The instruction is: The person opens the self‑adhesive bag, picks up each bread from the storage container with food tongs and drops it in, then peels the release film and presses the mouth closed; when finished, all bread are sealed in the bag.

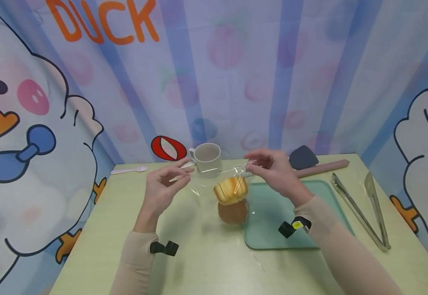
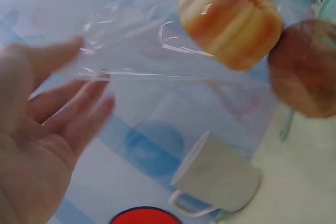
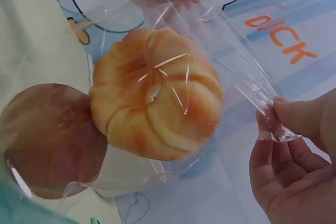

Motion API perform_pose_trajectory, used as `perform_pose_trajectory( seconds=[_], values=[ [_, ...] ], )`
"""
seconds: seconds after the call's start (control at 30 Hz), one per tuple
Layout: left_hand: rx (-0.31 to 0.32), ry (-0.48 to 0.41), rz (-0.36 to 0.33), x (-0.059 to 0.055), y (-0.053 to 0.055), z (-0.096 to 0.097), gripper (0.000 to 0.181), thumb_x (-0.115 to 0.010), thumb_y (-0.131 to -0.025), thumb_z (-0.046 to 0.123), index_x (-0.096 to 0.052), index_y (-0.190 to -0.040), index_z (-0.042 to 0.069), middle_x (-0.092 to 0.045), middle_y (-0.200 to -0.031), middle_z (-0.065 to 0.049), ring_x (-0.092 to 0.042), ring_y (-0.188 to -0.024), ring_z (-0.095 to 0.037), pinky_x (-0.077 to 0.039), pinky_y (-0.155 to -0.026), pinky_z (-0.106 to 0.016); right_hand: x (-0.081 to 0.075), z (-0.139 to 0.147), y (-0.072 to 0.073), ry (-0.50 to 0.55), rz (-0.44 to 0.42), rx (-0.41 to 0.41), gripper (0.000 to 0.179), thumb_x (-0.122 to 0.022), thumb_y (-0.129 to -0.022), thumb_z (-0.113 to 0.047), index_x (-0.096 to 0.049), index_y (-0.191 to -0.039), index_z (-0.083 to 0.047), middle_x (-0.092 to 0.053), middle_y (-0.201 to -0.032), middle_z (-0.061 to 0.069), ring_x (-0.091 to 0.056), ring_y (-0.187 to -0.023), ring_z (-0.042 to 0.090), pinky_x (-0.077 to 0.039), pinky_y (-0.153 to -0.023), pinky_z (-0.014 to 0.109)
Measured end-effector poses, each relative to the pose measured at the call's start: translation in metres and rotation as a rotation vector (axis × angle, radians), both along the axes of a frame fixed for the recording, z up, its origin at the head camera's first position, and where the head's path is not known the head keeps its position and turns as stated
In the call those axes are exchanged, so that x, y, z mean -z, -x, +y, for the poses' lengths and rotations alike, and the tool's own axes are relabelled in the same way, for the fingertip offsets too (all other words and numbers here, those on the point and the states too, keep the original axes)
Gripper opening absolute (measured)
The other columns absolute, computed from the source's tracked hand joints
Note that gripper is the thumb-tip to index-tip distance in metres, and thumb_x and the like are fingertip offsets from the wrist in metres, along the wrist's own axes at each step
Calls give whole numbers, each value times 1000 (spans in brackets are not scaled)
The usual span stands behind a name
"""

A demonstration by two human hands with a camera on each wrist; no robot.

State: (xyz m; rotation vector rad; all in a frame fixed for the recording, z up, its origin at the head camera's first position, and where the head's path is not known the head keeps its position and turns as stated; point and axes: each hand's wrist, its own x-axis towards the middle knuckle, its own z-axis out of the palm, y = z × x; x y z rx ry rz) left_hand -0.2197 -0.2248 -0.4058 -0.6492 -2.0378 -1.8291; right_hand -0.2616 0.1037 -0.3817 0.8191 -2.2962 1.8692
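Note:
A clear plastic bag (image 2: 136,51) is held up in front of me, over the table. Inside it, a golden ring-shaped bread (image 1: 231,190) lies above a round brown bun (image 1: 233,212), the two touching. With thumb and fingers my right hand (image 1: 276,172) pinches a gathered corner of the bag, clearest in the right wrist view. On the opposite side my left hand (image 1: 162,188) holds the bag's edge near its fingertips; the thumb is blurred in the left wrist view. The film stretches between both hands.
Behind the bag stands a white mug (image 1: 208,155). A green tray (image 1: 284,213) lies to the right, with metal tongs (image 1: 357,209) beyond it. A dark spatula head (image 1: 303,157) and a pinkish rod (image 1: 324,168) lie behind the tray. A lilac utensil (image 1: 129,170) is at the back left.

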Motion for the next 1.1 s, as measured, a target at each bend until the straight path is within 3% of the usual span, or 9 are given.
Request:
perform_pose_trajectory(
  seconds=[0.13, 0.23, 0.33, 0.43, 0.57, 0.7, 0.87, 1.0, 1.1],
  values=[
    [135, -134, -66, 9, 1, 14, 9, -51, -108, 4, -54, -100, 7, -68, -135, -22, -69, -125, -27, -54, -108, -42, 2, -8, -1, -36, -29, 15, 21, -70, -100, -6, -73, -120, 0, -70, -105, 17, -69, -90, 21, -56, -73, 25],
    [172, -237, -126, 10, 2, 26, 11, -42, -111, 12, -41, -100, 14, -72, -128, -21, -73, -116, -31, -57, -102, -51, 4, -16, -2, -92, -18, 18, 22, -66, -103, -9, -71, -123, -3, -69, -104, 15, -69, -93, 27, -56, -75, 29],
    [146, -269, -184, 11, 3, 34, 12, -43, -112, 20, -37, -103, 15, -74, -125, -19, -75, -110, -36, -59, -93, -56, 3, -23, -5, -194, 58, 28, 27, -64, -103, -12, -69, -129, -7, -69, -117, 12, -67, -110, 31, -57, -92, 43],
    [126, -225, -214, 11, 4, 37, 15, -44, -113, 25, -35, -105, 16, -73, -127, -19, -75, -110, -38, -60, -89, -59, 1, -32, -9, -320, 215, 47, 34, -66, -103, -23, -67, -134, -11, -66, -132, 8, -61, -126, 30, -50, -106, 55],
    [137, -182, -211, 12, 2, 41, 15, -42, -114, 27, -36, -106, 16, -73, -126, -19, -75, -109, -36, -60, -88, -59, -2, -49, -15, -439, 413, 46, 38, -69, -102, -37, -70, -130, -11, -70, -128, 6, -65, -120, 26, -55, -100, 50],
    [145, -167, -221, 11, -1, 45, 9, -45, -111, 20, -37, -107, 17, -75, -122, -21, -77, -107, -32, -61, -87, -56, -2, -63, -19, -492, 512, 56, 24, -75, -99, -32, -74, -112, -11, -73, -98, 1, -69, -90, 16, -59, -79, 36],
    [86, -87, -195, 12, -4, 46, 20, -66, -103, 9, -52, -117, 6, -78, -113, -18, -79, -101, -27, -64, -83, -50, 1, -69, -19, -481, 561, 70, 12, -79, -97, -25, -72, -98, -15, -65, -78, -7, -62, -70, 5, -53, -63, 25],
    [15, -42, -174, 13, -2, 42, 26, -76, -97, 8, -66, -116, -7, -79, -107, -18, -80, -92, -31, -64, -80, -47, 1, -64, -18, -523, 544, 50, 14, -80, -95, -28, -72, -98, -16, -69, -81, -8, -64, -72, 6, -54, -63, 25],
    [-25, -58, -194, 13, -2, 35, 23, -76, -97, 8, -71, -114, -6, -78, -106, -22, -80, -86, -33, -64, -77, -52, 3, -54, -15, -579, 491, 40, 13, -81, -94, -29, -73, -94, -19, -72, -83, -9, -66, -75, 6, -56, -67, 28]
  ],
)
